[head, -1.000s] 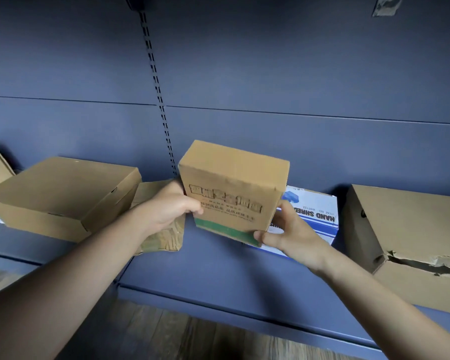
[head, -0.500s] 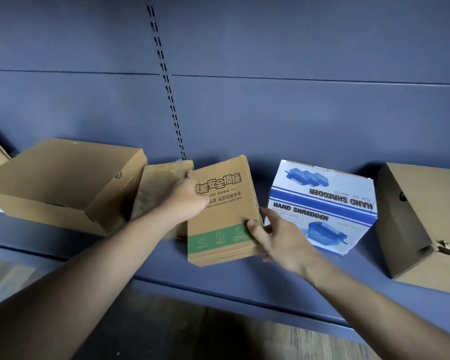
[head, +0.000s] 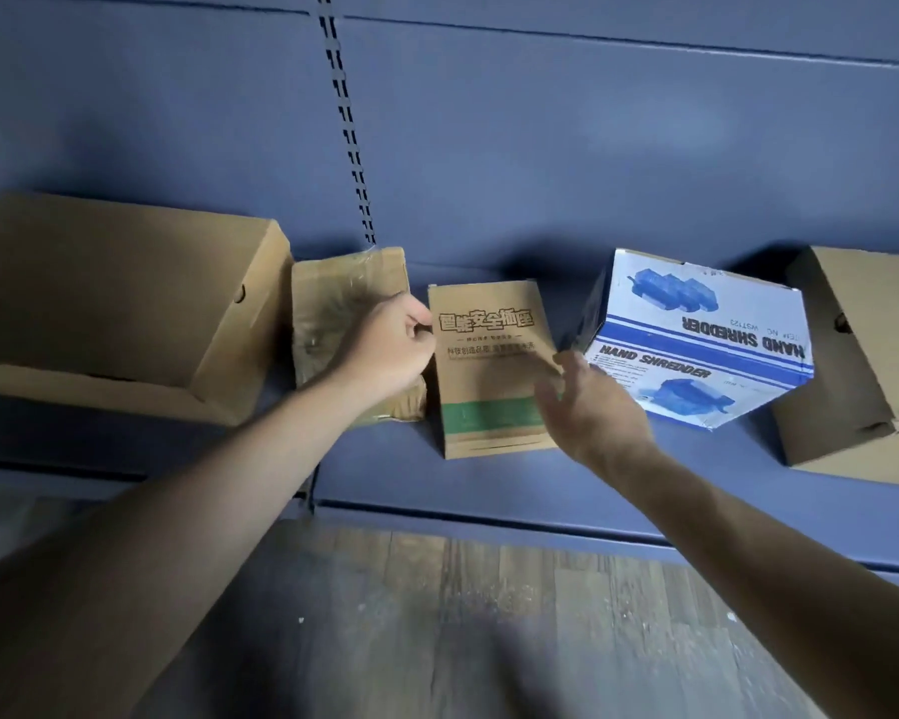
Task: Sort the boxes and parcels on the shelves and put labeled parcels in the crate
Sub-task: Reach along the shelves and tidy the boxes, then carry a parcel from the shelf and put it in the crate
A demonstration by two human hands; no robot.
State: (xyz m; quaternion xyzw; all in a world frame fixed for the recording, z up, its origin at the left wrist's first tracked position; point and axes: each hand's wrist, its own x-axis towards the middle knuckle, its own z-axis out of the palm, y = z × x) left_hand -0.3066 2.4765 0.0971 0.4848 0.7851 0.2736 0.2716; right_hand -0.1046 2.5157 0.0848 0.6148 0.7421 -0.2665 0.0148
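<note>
Printed box (head: 489,371) flat on shelf (head: 437,490), long axis front-back, green band front. Five cartons (head: 115,282) total. Left hand (head: 390,350) curled, grip unclear; right hand (head: 587,407) released.

Dark blue back panel (head: 541,147) with horizontal seams and one vertical slotted strip (head: 346,121). Matching blue shelf (head: 489,490) in front. Grey-brown wood-plank floor (head: 463,614) beneath. Dim, soft light.

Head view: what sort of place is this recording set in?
Probably a stockroom or shop storage area: blue shelving with a slotted upright, plain cardboard boxes along it, and a retail Hand Shredder box.
</note>
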